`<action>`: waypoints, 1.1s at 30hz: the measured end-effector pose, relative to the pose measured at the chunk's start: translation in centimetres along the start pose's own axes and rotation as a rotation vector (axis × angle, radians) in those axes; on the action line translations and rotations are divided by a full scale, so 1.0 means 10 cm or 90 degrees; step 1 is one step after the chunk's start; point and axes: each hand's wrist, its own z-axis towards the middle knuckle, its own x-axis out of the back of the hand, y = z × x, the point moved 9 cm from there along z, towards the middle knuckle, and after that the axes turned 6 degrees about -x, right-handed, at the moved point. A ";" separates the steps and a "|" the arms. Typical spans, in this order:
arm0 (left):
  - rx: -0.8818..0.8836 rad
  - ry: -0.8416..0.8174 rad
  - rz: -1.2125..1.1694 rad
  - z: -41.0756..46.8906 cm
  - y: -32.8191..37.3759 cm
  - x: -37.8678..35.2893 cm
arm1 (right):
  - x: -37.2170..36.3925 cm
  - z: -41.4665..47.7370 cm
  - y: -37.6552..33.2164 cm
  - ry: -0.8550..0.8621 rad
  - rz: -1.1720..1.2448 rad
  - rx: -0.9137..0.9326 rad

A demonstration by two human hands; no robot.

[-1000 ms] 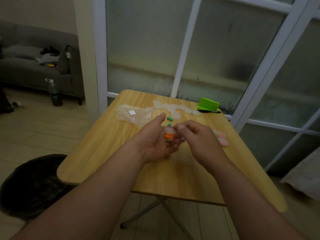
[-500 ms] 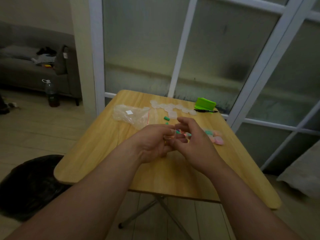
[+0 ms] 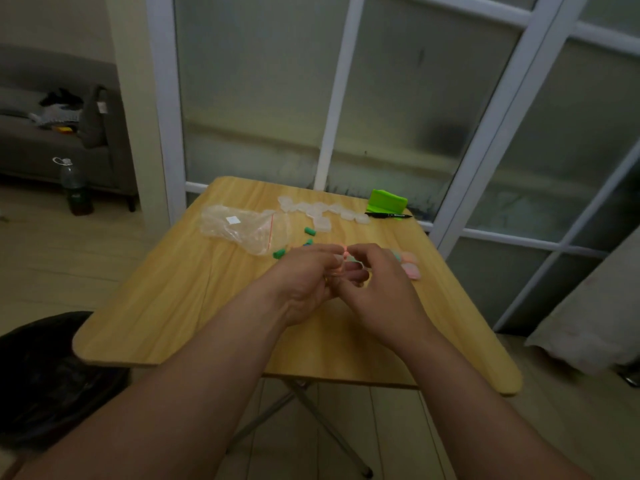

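At the middle of the wooden worktop [image 3: 194, 306], a little above its surface, the left hand [image 3: 304, 282] and the right hand [image 3: 377, 285] met fingertip to fingertip. To the far left of them lay a crumpled clear plastic bag [image 3: 242, 228], and beyond it a cluster of clear cups [image 3: 318, 211]. A bright green box [image 3: 388, 200] stood at the far edge with a black pen [image 3: 389, 215] just in front of it. Pink pieces [image 3: 412, 271] lay just right of the right hand, and green capsules [image 3: 310, 231] lay near the bag. Both hands' curled fingers pinched one small piece [image 3: 343, 252]. It showed only as a pale, translucent sliver with an orange-pink edge; the rest was hidden.
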 end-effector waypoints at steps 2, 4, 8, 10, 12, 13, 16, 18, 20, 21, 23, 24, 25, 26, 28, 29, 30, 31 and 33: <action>0.005 -0.001 0.010 0.02 -0.05 -0.05 | 0.07 -0.03 -0.01 0.040 -0.036 0.005; 0.004 0.008 0.028 0.04 -0.10 -0.10 | 0.13 -0.06 -0.02 0.074 -0.073 0.014; 0.012 -0.012 0.022 0.06 -0.17 -0.20 | 0.21 -0.08 0.02 0.108 -0.087 0.001; 0.021 -0.024 0.025 0.06 -0.18 -0.24 | 0.24 -0.07 0.07 0.109 -0.060 -0.016; 0.026 -0.031 0.030 0.06 -0.18 -0.27 | 0.25 -0.04 0.13 0.101 -0.042 -0.035; 0.022 -0.027 0.025 0.06 -0.17 -0.28 | 0.25 -0.01 0.17 0.101 -0.037 -0.043; -0.040 0.073 -0.013 0.14 -0.02 -0.09 | 0.32 0.06 0.36 0.112 -0.017 -0.089; -0.121 0.158 -0.033 0.19 0.18 0.12 | 0.36 0.08 0.53 0.110 -0.046 -0.132; -0.166 0.212 -0.059 0.21 0.33 0.29 | 0.33 0.09 0.67 0.085 -0.088 -0.168; -0.177 0.231 -0.068 0.21 0.36 0.35 | 0.30 0.09 0.71 0.073 -0.104 -0.180; -0.187 0.252 -0.080 0.21 0.39 0.42 | 0.22 0.10 0.74 0.063 -0.135 -0.186; -0.188 0.258 -0.080 0.21 0.39 0.44 | 0.18 0.11 0.72 0.061 -0.146 -0.185; -0.189 0.260 -0.078 0.21 0.38 0.45 | 0.14 0.13 0.71 0.060 -0.151 -0.183; -0.188 0.260 -0.075 0.21 0.38 0.45 | 0.11 0.14 0.69 0.059 -0.152 -0.181; -0.189 0.256 -0.068 0.21 0.38 0.45 | 0.06 0.17 0.65 0.063 -0.160 -0.174; -0.192 0.255 -0.065 0.22 0.38 0.45 | 0.04 0.18 0.63 0.066 -0.165 -0.170; -0.194 0.253 -0.064 0.22 0.38 0.45 | 0.03 0.19 0.62 0.071 -0.170 -0.166; -0.196 0.251 -0.064 0.22 0.38 0.45 | 0.03 0.19 0.61 0.076 -0.174 -0.164; -0.193 0.247 -0.064 0.23 0.39 0.46 | 0.02 0.21 0.60 0.081 -0.179 -0.165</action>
